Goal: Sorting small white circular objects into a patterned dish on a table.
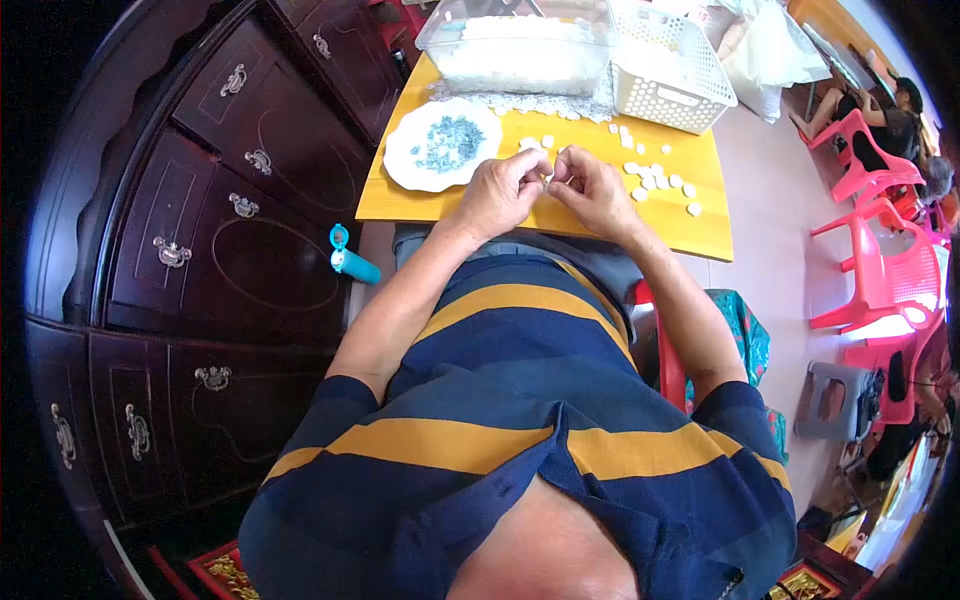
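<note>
My left hand (503, 192) and my right hand (597, 192) meet over the near edge of a yellow table (450, 205). Both are closed in a pinch, fingertips almost touching. Something small and pale may be between them, but it is too small to name. Left of my left hand lies a white wavy-rimmed plate (402, 166) holding many small blue-green bits. Small white pieces (660, 182) are scattered to the right of my right hand, and a few more (530, 144) lie just beyond my fingers.
A clear plastic bin (515, 50) of white items and a white perforated basket (672, 103) stand at the table's far side. Dark wooden cabinets (270, 190) line the left, near a teal bottle (357, 266). Pink chairs (890, 260) and seated people are at right.
</note>
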Available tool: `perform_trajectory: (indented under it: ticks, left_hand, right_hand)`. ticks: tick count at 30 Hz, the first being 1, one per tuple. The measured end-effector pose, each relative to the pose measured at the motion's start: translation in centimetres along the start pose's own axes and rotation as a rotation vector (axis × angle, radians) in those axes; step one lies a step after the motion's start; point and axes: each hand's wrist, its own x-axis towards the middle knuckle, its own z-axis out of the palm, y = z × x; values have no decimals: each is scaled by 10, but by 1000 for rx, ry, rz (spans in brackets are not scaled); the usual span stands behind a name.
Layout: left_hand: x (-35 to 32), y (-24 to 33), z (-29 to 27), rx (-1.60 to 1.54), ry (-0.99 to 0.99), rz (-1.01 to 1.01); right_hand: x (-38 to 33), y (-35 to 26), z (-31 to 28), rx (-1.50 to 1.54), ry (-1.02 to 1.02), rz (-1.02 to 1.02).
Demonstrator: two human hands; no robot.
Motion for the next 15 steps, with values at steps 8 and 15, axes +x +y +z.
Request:
perform_trajectory:
  ticks: [8,15]
  left_hand:
    - [4,2,6,-2,40,85]
    - [7,2,-2,29,-71,5]
  right_hand:
    - [0,3,1,57,3,33]
    - [3,28,6,232,12,39]
